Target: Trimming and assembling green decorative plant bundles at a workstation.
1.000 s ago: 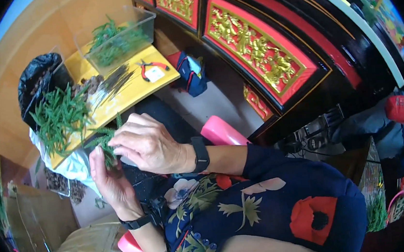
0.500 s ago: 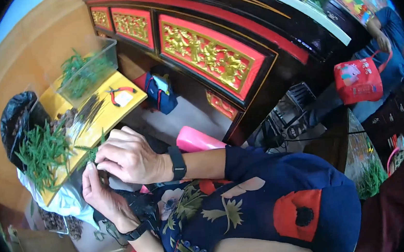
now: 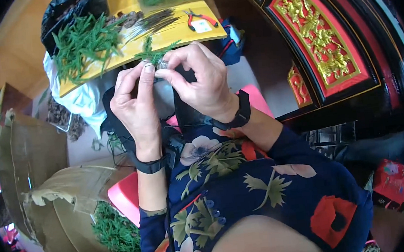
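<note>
A small green fern-like sprig [image 3: 150,52] stands up between my two hands at the near edge of a yellow board [image 3: 169,42]. My left hand [image 3: 133,98] pinches its lower end between thumb and fingertips. Closed from the other side, my right hand [image 3: 200,80] has thumb and forefinger on the sprig's base, where a small greyish bit shows that I cannot make out. Beyond my hands, a heap of loose green sprigs [image 3: 85,46] lies on the board's left part. Thin dark stems or wires [image 3: 155,22] and a brown clump [image 3: 128,19] lie farther back.
Red-handled pliers [image 3: 201,18] rest on the board's right end. A clear bin [image 3: 173,0] with greenery stands behind, a black plastic bag [image 3: 62,15] back left. At lower left is an open cardboard box [image 3: 44,155] with more greenery [image 3: 117,231]. A gold-carved red panel [image 3: 320,37] stands right.
The view has swung left, so my hands and the board now sit nearer the middle and the carved panel farther right. Both hands stay together at the sprig, which now shows more clearly.
</note>
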`<state>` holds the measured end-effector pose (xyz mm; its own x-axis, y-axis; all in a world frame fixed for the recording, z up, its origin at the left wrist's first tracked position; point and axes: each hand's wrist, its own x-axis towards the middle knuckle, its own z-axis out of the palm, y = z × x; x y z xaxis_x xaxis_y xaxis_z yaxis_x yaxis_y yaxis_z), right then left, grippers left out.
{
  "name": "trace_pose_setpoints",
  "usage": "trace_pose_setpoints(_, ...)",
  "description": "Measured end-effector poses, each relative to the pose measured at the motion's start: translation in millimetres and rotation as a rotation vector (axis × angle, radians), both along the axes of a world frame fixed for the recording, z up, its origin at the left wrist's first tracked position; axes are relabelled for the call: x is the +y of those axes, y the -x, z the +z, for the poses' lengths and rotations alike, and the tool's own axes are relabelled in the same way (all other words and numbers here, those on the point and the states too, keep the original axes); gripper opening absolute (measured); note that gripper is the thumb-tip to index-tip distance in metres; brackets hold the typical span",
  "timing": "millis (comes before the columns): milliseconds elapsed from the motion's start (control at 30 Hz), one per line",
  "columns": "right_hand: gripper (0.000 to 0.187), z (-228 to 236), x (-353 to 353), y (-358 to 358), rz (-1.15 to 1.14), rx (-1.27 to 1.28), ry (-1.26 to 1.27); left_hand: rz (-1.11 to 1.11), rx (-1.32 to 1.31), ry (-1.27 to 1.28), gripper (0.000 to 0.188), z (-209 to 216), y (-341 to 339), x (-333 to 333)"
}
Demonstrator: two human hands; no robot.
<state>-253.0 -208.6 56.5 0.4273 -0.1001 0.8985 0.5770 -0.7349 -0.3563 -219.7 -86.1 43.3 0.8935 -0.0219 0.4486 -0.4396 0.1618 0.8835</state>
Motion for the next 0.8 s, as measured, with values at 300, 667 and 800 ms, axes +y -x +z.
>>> trace_pose_setpoints(300, 0.027, -10, -9, 5, 0.095, 0.064, -0.117, 0.195, -0.243, -0.395, 0.016, 9, 14, 2)
trace_pose_setpoints(667, 0.031, -16, 1, 4, 0.219, 0.062, -0.12, 0.309, -0.359, -0.454, 0.021, 11, 15, 7)
trace_pose_setpoints(800, 0.033, -16, -2, 5, 0.233, 0.055, -0.149, 0.214, -0.295, -0.437, 0.022, 13, 16, 12)
